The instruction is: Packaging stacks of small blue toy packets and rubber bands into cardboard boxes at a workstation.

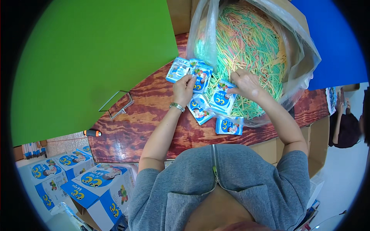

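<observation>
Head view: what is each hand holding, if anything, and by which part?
The left hand pinches a blue-and-white packet at its left edge. The right hand rests on the coloured sticks beside another packet; its grip cannot be told.

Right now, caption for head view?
Left hand holds blue packet; right hand reaches among colourful sticks.

Blue-and-white packets point(201, 77), pastel multicoloured sticks point(246, 42), green board point(88, 57), grey shirt point(231, 184)

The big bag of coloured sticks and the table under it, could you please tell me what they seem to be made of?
The big bag looks like thin clear plastic film: glossy, wrinkled, with the coloured sticks showing through. The table looks like wood or a wood-look laminate, reddish brown with bold dark grain and a slight sheen; which one cannot be told.
</observation>
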The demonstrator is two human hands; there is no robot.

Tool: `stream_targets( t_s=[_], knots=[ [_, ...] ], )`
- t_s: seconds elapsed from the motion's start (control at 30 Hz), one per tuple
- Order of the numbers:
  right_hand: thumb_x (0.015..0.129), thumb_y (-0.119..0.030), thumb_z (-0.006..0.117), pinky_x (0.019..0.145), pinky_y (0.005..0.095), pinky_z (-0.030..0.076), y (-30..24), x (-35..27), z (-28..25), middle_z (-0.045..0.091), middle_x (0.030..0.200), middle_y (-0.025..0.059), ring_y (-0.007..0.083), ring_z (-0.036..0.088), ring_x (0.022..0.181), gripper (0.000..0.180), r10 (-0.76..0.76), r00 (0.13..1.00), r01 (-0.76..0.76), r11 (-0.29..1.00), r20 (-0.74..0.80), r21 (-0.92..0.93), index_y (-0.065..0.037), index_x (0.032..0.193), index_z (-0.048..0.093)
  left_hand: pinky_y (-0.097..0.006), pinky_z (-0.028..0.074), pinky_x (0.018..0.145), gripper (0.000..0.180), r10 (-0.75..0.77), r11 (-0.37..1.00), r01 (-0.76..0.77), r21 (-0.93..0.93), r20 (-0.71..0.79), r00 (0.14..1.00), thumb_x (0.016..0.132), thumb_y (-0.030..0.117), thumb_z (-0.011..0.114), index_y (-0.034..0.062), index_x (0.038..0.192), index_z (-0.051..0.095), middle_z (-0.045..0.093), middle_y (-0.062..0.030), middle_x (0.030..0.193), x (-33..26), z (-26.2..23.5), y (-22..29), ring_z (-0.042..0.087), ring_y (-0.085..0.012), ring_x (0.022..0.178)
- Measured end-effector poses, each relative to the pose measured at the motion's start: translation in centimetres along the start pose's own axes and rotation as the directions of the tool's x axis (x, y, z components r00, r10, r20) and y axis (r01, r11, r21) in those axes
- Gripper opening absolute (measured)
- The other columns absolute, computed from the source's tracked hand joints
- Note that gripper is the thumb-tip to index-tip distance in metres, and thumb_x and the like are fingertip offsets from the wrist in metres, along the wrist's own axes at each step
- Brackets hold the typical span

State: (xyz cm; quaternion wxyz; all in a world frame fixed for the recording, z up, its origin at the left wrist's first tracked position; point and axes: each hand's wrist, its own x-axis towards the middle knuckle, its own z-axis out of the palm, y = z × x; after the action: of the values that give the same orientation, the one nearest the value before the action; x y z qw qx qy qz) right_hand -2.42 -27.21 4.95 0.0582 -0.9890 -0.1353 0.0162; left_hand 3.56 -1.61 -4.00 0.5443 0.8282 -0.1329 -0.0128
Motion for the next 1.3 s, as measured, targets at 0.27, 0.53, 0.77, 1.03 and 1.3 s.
stream_targets(
  t_s=[0.27, 0.53, 0.77, 1.03, 1.3],
  knots=[
    [0.082, -0.023, 0.069, 0.069, 0.0408, 0.052, 1.5, -1.0, 1.4, 0.062, 0.088, 0.0078, 0.0297, 0.063, 0.088, 0.016, -0.066, 0.993, 0.062, 0.997, -0.093, -0.047, -0.01, 0.091, 0.067, -0.042, 0.047, 0.087, 0.037, 0.435, 0.804, -0.278, 0.525, -0.201, 0.878, 0.083, 0.022, 0.072, 0.0028, 0.114, 0.064, 0.061, -0.0147, 0.113, 0.2, 1.1, 2.9, 0.055, -0.0332, 0.106],
    [0.085, -0.017, 0.069, 0.063, 0.0398, 0.049, -0.4, 0.4, -5.5, 0.064, 0.08, 0.0115, 0.0277, 0.064, 0.075, 0.015, -0.118, 0.959, 0.222, 0.876, -0.257, 0.429, -0.003, 0.09, 0.068, -0.026, 0.047, 0.062, 0.023, 0.146, 0.989, -0.141, -0.041, 0.332, 0.932, 0.09, 0.02, 0.069, -0.0028, 0.092, 0.068, 0.063, -0.0037, 0.071, -0.3, 0.7, 8.5, 0.055, -0.0082, 0.063],
    [0.085, -0.021, 0.07, 0.062, 0.0411, 0.047, -0.7, 1.5, -7.0, 0.062, 0.077, 0.0152, 0.0339, 0.063, 0.072, 0.021, -0.049, 0.962, 0.193, 0.822, -0.27, 0.536, -0.001, 0.089, 0.064, -0.022, 0.046, 0.061, 0.017, 0.051, 0.907, 0.119, -0.403, 0.387, 0.921, 0.089, 0.016, 0.071, -0.0013, 0.091, 0.071, 0.069, 0.0012, 0.078, 0.5, 1.1, 9.5, 0.056, -0.002, 0.07],
    [0.09, -0.017, 0.068, 0.069, 0.0333, 0.051, 1.7, 5.0, -7.5, 0.068, 0.089, 0.0079, 0.0197, 0.066, 0.081, 0.024, -0.221, 0.967, 0.246, 0.705, -0.124, 0.666, 0.0, 0.106, 0.064, -0.024, 0.045, 0.057, 0.026, 0.008, 0.95, 0.058, -0.306, 0.212, 0.977, 0.075, 0.019, 0.084, 0.0031, 0.077, 0.064, 0.065, 0.0001, 0.071, 2.7, 1.3, 8.0, 0.055, -0.0055, 0.064],
    [0.096, -0.025, 0.061, 0.09, 0.0296, 0.05, 20.0, 19.0, -6.5, 0.067, 0.112, 0.0075, 0.0139, 0.062, 0.105, 0.036, 0.137, 0.983, -0.048, 0.839, -0.124, 0.542, -0.002, 0.124, 0.059, -0.021, 0.038, 0.056, 0.022, 0.024, 0.957, 0.038, -0.289, 0.207, 0.978, 0.079, 0.01, 0.08, 0.0042, 0.076, 0.059, 0.057, 0.005, 0.071, 2.3, 0.4, 8.3, 0.046, -0.0021, 0.064]
  ],
)
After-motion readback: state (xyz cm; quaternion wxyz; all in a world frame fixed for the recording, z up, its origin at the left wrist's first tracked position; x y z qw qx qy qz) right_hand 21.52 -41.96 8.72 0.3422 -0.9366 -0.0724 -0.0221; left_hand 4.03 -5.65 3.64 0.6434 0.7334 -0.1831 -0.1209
